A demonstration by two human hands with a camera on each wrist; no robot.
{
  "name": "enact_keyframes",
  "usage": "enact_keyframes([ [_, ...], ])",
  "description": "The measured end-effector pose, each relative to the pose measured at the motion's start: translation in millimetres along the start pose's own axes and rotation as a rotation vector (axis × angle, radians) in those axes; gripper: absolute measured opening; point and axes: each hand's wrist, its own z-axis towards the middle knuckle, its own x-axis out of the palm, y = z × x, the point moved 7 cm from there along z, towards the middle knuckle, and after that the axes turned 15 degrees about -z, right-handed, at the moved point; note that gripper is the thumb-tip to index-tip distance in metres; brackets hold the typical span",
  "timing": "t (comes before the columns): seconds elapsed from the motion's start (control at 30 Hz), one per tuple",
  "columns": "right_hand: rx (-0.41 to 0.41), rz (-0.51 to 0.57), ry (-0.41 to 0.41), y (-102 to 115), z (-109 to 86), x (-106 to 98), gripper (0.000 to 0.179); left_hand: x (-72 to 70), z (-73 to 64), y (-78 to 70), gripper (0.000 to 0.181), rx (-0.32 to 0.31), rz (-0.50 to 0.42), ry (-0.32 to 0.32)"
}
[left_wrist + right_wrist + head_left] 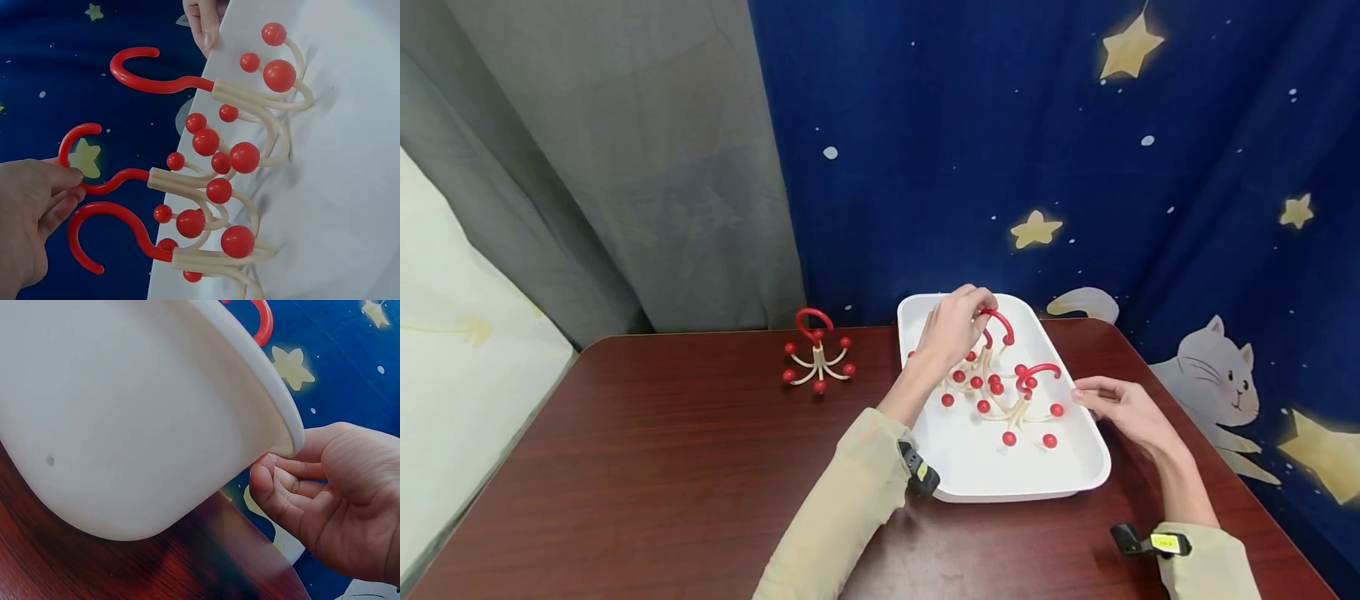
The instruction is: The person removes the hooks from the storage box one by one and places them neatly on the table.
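Even, fairly bright light fills the head view, where the white tray (958, 454) nearly glares and the dark counter (662, 467) carries a dull sheen near the bottom. The left wrist view is palest toward the upper right, with faint, soft-edged shadows across the tray. The right wrist view is greyer and hazier; light seems to fall from above.

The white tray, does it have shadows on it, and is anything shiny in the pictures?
Left wrist view: soft grey shadows lie on the white tray beside the red-and-cream hooks, and their red balls have small bright glints; head view: the table has a faint pale sheen in front of the tray; right wrist view: the tray's side looks duller beneath its brighter rim.
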Motion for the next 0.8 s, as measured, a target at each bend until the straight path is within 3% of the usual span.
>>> enact_keyframes([
  [0.8,0.04,0.03,0.017,2.0,-2.0,0.3,0.052,-64.5,-1.9,-50.9,0.013,0.23,-0.259,-0.244],
])
